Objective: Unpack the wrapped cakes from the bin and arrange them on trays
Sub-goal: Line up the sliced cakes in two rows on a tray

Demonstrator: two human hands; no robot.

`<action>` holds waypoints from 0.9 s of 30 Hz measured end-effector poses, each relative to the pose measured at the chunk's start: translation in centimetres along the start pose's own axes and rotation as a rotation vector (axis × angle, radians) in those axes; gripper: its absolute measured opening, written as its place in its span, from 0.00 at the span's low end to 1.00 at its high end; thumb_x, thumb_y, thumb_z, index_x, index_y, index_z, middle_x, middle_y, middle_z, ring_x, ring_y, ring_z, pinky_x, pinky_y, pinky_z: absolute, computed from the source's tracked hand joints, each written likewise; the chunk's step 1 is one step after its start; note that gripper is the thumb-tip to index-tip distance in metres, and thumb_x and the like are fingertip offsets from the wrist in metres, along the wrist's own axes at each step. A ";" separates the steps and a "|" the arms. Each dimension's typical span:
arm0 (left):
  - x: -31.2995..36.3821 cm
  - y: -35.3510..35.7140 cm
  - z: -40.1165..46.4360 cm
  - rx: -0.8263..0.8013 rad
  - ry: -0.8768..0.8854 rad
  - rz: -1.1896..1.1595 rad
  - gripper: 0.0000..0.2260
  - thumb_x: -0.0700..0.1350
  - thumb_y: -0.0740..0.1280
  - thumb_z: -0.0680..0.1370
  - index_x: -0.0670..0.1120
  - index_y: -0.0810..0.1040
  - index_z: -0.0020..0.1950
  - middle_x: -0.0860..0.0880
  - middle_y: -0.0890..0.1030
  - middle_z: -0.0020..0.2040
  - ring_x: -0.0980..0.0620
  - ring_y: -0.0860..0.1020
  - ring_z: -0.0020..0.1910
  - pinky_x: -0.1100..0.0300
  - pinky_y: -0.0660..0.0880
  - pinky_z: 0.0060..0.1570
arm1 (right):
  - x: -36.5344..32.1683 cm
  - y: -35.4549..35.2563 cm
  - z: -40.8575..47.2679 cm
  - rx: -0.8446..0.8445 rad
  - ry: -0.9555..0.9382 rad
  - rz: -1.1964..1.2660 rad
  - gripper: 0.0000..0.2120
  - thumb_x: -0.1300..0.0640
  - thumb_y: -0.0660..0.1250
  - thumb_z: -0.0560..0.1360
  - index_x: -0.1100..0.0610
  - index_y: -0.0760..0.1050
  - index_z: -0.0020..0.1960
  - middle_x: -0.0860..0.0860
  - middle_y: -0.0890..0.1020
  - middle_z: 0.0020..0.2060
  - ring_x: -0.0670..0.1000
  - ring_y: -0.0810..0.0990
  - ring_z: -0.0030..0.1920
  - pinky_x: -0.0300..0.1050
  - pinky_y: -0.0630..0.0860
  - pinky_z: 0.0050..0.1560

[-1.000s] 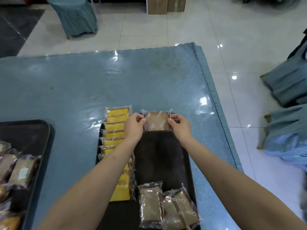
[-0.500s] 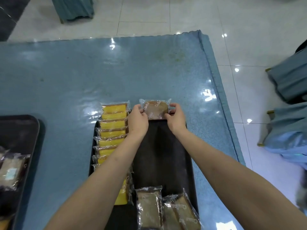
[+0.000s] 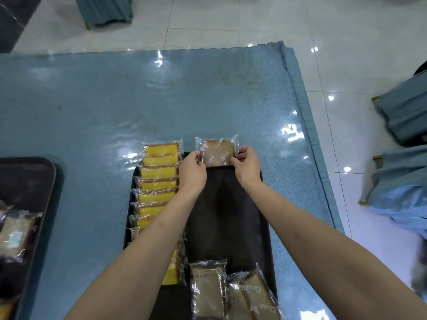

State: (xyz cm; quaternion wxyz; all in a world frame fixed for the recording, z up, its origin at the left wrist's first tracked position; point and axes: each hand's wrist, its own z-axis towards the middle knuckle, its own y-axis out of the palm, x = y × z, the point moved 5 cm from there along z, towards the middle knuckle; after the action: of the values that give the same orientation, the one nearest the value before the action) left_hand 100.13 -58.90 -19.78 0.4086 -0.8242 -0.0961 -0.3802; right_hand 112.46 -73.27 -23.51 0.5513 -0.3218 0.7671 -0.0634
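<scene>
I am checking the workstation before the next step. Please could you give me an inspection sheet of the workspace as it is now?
Surface: table under a glossy blue cover with reflections.
Job's things: black tray holds a column of yellow cakes; brown cake at its far end; two more brown cakes at the near end.
Clutter: second tray at left with wrapped cakes.
Grippers: left hand and right hand pinch the brown cake's wrapper edges.
Cables: nothing seen.
Surroundings: white tiled floor, blue-covered chairs.
</scene>
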 end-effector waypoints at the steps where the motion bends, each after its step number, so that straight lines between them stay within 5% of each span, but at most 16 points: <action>1: 0.0 0.0 -0.1 0.002 -0.001 -0.014 0.20 0.36 0.62 0.84 0.45 0.73 0.76 0.48 0.78 0.71 0.49 0.76 0.71 0.51 0.74 0.70 | 0.1 -0.1 0.0 0.000 0.008 0.006 0.12 0.61 0.72 0.79 0.50 0.73 0.57 0.45 0.80 0.47 0.45 0.80 0.46 0.36 0.71 0.42; 8: 0.6 -0.5 -1.9 -0.004 0.026 -0.097 0.21 0.36 0.63 0.84 0.46 0.71 0.77 0.49 0.76 0.73 0.50 0.74 0.72 0.55 0.73 0.69 | 0.6 -0.9 -1.2 0.006 0.036 0.041 0.17 0.63 0.72 0.79 0.56 0.75 0.65 0.50 0.80 0.54 0.46 0.80 0.49 0.34 0.73 0.45; 13: 0.6 -1.5 -4.2 0.027 0.040 -0.146 0.15 0.40 0.63 0.85 0.49 0.75 0.72 0.52 0.79 0.65 0.55 0.77 0.61 0.63 0.74 0.55 | 0.6 -2.2 -3.4 -0.017 0.023 0.082 0.16 0.63 0.71 0.79 0.55 0.75 0.65 0.50 0.81 0.54 0.48 0.81 0.52 0.39 0.77 0.51; 21: -0.4 -2.8 -10.7 0.039 0.038 -0.247 0.10 0.44 0.64 0.85 0.52 0.76 0.66 0.57 0.79 0.57 0.58 0.78 0.58 0.63 0.75 0.56 | -0.3 -4.4 -9.7 -0.080 -0.077 0.131 0.10 0.60 0.68 0.80 0.50 0.79 0.59 0.49 0.84 0.50 0.50 0.83 0.49 0.47 0.80 0.47; 27: -2.6 -4.3 -16.9 0.048 0.058 -0.287 0.09 0.46 0.64 0.84 0.54 0.77 0.63 0.57 0.80 0.55 0.59 0.79 0.55 0.60 0.77 0.55 | 0.7 -5.6 -15.9 -0.136 -0.170 0.131 0.09 0.56 0.70 0.80 0.49 0.80 0.60 0.46 0.84 0.51 0.46 0.82 0.54 0.46 0.80 0.59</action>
State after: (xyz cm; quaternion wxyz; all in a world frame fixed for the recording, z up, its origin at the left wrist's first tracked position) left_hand 87.06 -68.34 -12.61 0.3724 -0.7804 -0.2102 -0.4561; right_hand 100.60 -82.13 -15.41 0.5941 -0.3120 0.7395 0.0525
